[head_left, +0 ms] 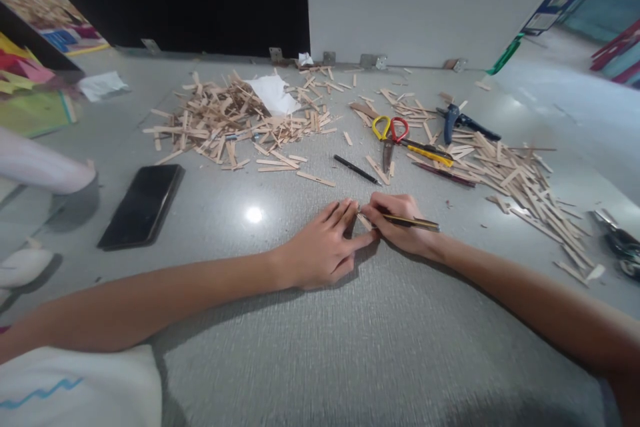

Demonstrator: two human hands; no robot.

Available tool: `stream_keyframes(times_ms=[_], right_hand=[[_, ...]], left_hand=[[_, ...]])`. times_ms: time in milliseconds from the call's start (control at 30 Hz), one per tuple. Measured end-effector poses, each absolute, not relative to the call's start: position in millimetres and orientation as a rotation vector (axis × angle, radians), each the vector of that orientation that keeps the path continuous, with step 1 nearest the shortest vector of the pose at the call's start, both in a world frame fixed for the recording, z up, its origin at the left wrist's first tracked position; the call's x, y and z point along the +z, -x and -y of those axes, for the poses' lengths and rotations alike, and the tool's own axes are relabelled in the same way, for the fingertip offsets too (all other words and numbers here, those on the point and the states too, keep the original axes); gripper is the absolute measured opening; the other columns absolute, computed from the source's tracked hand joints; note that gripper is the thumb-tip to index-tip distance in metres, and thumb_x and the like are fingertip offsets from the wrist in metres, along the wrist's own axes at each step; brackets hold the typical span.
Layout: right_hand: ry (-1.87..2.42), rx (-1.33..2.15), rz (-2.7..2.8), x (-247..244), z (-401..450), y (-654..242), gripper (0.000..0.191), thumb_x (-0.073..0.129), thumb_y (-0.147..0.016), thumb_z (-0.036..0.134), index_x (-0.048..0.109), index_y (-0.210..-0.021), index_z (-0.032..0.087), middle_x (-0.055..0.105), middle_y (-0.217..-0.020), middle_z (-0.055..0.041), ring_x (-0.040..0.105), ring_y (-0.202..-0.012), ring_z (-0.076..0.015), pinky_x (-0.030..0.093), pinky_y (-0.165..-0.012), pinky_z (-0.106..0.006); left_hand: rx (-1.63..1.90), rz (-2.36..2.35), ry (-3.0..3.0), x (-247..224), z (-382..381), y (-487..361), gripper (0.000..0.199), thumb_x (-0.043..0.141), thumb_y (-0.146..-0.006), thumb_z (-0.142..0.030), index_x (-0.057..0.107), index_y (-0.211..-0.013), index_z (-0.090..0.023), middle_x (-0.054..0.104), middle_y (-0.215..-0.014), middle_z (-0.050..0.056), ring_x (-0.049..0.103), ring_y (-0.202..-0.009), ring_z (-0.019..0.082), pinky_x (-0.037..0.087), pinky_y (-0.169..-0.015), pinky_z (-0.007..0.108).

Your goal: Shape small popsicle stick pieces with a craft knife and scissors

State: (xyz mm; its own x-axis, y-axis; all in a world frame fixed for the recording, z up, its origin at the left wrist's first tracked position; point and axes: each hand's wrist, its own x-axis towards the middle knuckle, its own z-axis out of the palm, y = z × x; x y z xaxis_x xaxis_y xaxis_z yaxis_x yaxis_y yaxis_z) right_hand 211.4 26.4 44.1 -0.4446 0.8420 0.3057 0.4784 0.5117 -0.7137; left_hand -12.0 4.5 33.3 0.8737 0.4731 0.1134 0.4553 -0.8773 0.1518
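My right hand (403, 223) is closed around a slim black-and-gold pen (415, 221), its back end pointing right. Against its fingertips lies a small wooden stick piece (365, 221), flat on the grey table (320, 347). My left hand (325, 243) rests over the table just left of that piece, fingers spread, fingertips touching or pressing beside it. Beyond the hands are a black pen (357, 169), scissors (389, 140) with one yellow and one red handle, and a yellow cutter (430, 154). The pen's tip is hidden by the fingers.
Wooden sticks are heaped at the back (215, 113) and right (530, 187), with white paper (275, 95) on the back heap. A phone (143, 205) lies left. A blue clamp-like tool (467, 125) is back right, pliers (620, 243) far right. A panel (425, 7) stands behind.
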Motion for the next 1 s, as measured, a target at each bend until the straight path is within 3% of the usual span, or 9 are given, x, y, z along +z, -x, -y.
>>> stream_keyframes(times_ms=[167,367,667,833,1000], right_hand=[[1.078,0.720,2.120,48.3,-26.6,-211.8,0.053,0.046,-0.110,0.055,0.034,-0.068,0.025,0.035,-0.056,0.0073,0.034,-0.051,-0.0104,0.028,-0.050,-0.026],[1.060,0.673,2.138,43.8,-26.7,-212.9,0.049,0.043,-0.112,0.050,0.035,-0.070,0.025,0.036,-0.057,0.0071,0.035,-0.050,-0.0105,0.029,-0.051,-0.027],[0.996,0.596,2.188,41.0,-26.1,-216.7,0.046,0.042,-0.113,0.042,0.035,-0.070,0.025,0.038,-0.057,0.0065,0.037,-0.050,-0.0105,0.029,-0.050,-0.028],[0.969,0.558,2.209,42.3,-25.9,-218.2,0.047,0.040,-0.113,0.042,0.035,-0.069,0.025,0.037,-0.057,0.0062,0.036,-0.049,-0.0109,0.028,-0.050,-0.029],[0.987,0.565,2.218,40.2,-23.3,-219.3,0.048,0.038,-0.113,0.044,0.035,-0.070,0.025,0.038,-0.057,0.0058,0.035,-0.049,-0.0109,0.029,-0.050,-0.029]], left_hand=[[0.231,-0.746,-2.954,32.2,-3.6,11.0,0.063,0.053,-0.106,-0.034,0.041,-0.165,-0.020,0.041,-0.169,0.024,0.038,-0.158,0.045,0.034,-0.126,0.064],[0.198,-0.761,-3.016,34.5,-1.6,8.5,0.060,0.054,-0.106,-0.036,0.047,-0.161,-0.015,0.046,-0.164,0.029,0.043,-0.155,0.047,0.035,-0.124,0.063],[0.082,-0.790,-3.036,39.5,0.4,5.4,0.070,0.055,-0.106,-0.038,0.033,-0.168,-0.014,0.041,-0.166,0.032,0.040,-0.156,0.047,0.032,-0.124,0.062],[0.000,-0.814,-3.037,40.3,-0.4,6.0,0.072,0.048,-0.108,-0.038,0.032,-0.164,0.004,0.036,-0.165,0.040,0.037,-0.155,0.052,0.033,-0.122,0.064],[-0.024,-0.799,-3.056,39.8,-1.5,7.9,0.070,0.046,-0.109,-0.038,0.033,-0.164,0.004,0.037,-0.165,0.038,0.038,-0.155,0.053,0.032,-0.121,0.065]])
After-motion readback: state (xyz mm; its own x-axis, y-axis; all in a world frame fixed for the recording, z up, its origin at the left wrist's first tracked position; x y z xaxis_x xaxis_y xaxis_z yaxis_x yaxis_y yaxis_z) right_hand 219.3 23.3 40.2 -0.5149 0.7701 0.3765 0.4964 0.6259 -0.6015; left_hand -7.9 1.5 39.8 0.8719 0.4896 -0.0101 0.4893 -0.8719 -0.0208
